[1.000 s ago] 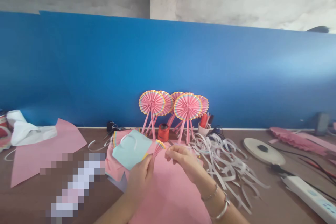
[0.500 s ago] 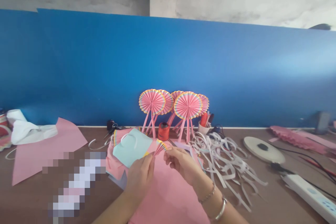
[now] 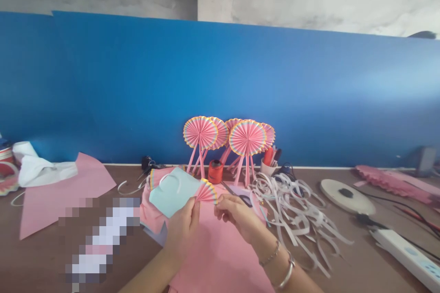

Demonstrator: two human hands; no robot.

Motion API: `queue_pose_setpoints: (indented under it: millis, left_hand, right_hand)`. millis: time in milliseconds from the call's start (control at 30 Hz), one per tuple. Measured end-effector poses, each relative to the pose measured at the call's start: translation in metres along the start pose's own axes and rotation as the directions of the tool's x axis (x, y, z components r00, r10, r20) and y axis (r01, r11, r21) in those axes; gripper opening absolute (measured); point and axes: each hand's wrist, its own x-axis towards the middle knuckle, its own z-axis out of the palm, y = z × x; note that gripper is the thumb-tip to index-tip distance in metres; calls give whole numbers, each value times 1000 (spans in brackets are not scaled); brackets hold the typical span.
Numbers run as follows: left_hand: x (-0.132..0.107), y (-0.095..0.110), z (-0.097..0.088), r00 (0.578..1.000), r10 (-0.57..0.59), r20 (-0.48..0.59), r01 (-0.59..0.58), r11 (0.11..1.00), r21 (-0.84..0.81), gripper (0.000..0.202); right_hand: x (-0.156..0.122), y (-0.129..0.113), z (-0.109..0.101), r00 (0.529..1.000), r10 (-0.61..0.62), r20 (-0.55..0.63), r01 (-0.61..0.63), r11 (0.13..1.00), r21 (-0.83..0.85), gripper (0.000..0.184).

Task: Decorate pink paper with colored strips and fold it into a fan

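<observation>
My left hand [image 3: 184, 231] pinches the folded base of a small pleated pink paper fan [image 3: 206, 192] with rainbow edges. My right hand [image 3: 237, 217] pinches the fan's outer pleat at its right edge. The fan is spread partway open above a pink paper sheet [image 3: 220, 256]. A light blue paper sheet [image 3: 173, 191] lies just left of the fan.
Several finished pink paper fans [image 3: 245, 138] on sticks lean against the blue wall panel [image 3: 103, 91]. An orange thread spool [image 3: 215, 171], a cup of pens [image 3: 268, 165], curled white paper strips [image 3: 295, 201], a round white disc [image 3: 347, 196] and a power strip [image 3: 405, 252] sit on the brown table [image 3: 41, 256].
The pleated fan has spread wider between my two hands. Both hands shifted slightly.
</observation>
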Motion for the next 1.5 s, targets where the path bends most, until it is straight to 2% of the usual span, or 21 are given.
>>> queue_pose_setpoints:
  millis: [133, 267, 433, 667, 767, 1267, 1500]
  left_hand:
    - [-1, -1, 4, 1000, -23, 15, 24, 997, -70, 32]
    - [-5, 4, 3, 999, -11, 50, 14, 998, -64, 29]
    - [-6, 5, 3, 999, 11, 38, -9, 999, -52, 32]
    - [-8, 8, 2, 1000, 15, 28, -13, 997, -80, 33]
    - [-9, 12, -2, 999, 30, 22, -27, 994, -103, 32]
    - [-10, 8, 0, 995, 88, 52, -86, 996, -35, 32]
    - [-8, 5, 1, 993, 121, 15, -121, 993, -13, 35]
  right_hand:
    - [1, 3, 1, 1000, -5, -29, 7, 999, 51, 13]
    - [1, 3, 3, 993, -50, -102, 49, 999, -16, 16]
    - [0, 1, 6, 982, -84, -168, 75, 995, -59, 18]
    - [-1, 2, 8, 980, -144, -139, 120, 978, -170, 20]
    - [0, 3, 11, 974, -158, -165, 119, 968, -221, 17]
    - [2, 8, 15, 956, -161, -245, 87, 954, -288, 17]
    - [2, 5, 15, 958, -146, -247, 82, 965, -250, 22]
